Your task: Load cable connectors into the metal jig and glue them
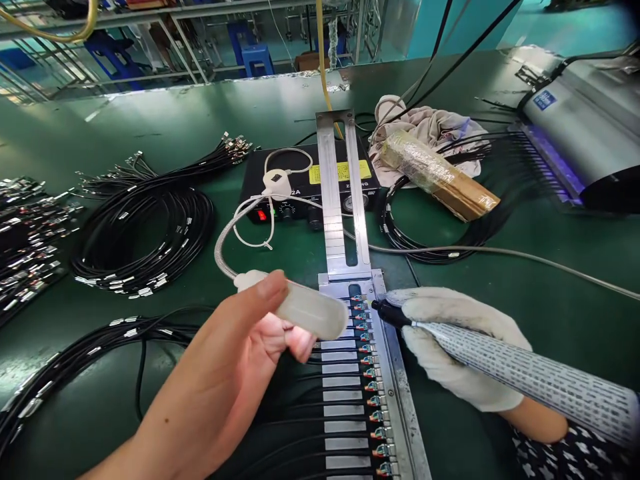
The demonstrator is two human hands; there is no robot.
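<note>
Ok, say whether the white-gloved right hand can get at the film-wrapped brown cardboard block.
Probably not as it is: the right hand grips a white, dark-patterned tool, and a grey cable crosses before the block.

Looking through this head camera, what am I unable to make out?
All in the head view:
Yellow label: partly behind the slotted metal plate; its print is too small.
Silver machine: cut off by the right edge.
Row of connectors: cut off by the bottom edge.
Left hand: partly behind the white handpiece.
Gloved right hand: partly behind the patterned tool.
</note>
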